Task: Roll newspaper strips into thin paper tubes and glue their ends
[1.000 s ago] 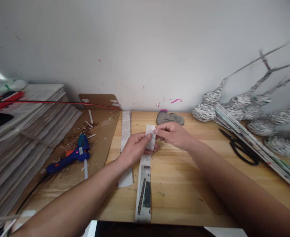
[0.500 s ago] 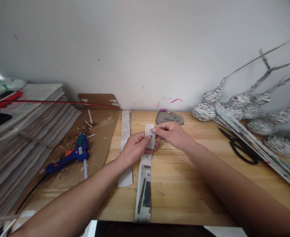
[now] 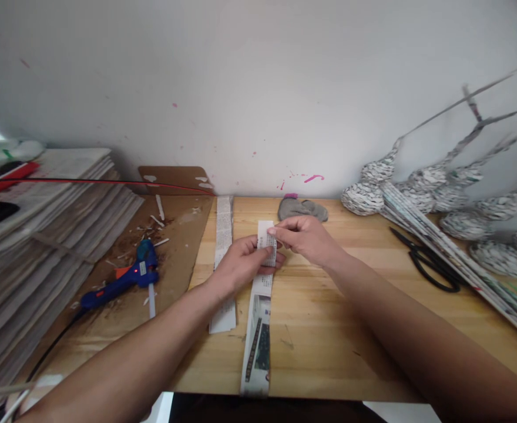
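Note:
A long newspaper strip (image 3: 258, 335) runs from the table's front edge up to both hands. My left hand (image 3: 243, 258) is closed on it, thumb on top and fingers underneath. At the strip's upper end, my right hand (image 3: 302, 236) pinches its right edge between thumb and fingertips. A stack of newspaper strips (image 3: 224, 226) lies flat on the left, partly covered by my left hand and forearm. Just beyond my right hand, a crumpled grey cloth (image 3: 301, 209) rests near the wall.
On the left, a blue glue gun (image 3: 128, 282) lies on stained cardboard (image 3: 179, 258) beside stacked newspapers (image 3: 64, 252). To the right are black scissors (image 3: 430, 267), a bundle of rolled paper sticks (image 3: 443, 247) and several woven paper gourds (image 3: 364, 200). A wall (image 3: 258, 88) closes off the back.
The strip's upper end has shifted slightly between the fingers, and my left thumb sits a little lower on it. Both hands keep their hold; little else differs.

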`<state>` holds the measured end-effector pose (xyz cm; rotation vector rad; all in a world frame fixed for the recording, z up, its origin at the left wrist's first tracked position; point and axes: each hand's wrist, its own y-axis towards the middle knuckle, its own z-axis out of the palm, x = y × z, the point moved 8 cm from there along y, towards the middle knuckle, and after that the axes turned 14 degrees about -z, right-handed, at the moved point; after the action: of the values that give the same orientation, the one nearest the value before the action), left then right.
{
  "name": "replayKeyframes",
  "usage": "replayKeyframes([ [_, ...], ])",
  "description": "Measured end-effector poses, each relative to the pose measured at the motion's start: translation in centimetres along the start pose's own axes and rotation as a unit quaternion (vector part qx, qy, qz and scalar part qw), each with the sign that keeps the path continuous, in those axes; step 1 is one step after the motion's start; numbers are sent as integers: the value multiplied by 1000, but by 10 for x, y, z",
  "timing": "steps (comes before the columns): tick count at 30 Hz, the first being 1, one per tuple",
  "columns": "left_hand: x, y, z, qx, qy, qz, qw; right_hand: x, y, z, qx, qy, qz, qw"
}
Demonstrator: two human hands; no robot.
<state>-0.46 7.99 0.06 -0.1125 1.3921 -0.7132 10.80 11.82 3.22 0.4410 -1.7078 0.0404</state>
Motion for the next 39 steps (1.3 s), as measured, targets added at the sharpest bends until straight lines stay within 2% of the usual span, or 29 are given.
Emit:
replayKeyframes([
  [5,1,1,0,3,3,-5,1000,0,0,1,5,3,2,1000],
  [12,0,2,-5,-20,4,0,1000,4,1,4,64,-6,-11,998],
  [19,0,1,-4,-17,12,6,1000,6,0,7,95,-5,-8,995],
  [28,0,1,-3,-4,12,19,1000,-4,1,3,30,0,6,1000],
  [34,0,2,0,21,8,13,1000,1,0,0,4,-22,-6,1000],
  [39,1,2,0,16,1,1,1000,3,-1,-1,-14,-20,-1,1000],
])
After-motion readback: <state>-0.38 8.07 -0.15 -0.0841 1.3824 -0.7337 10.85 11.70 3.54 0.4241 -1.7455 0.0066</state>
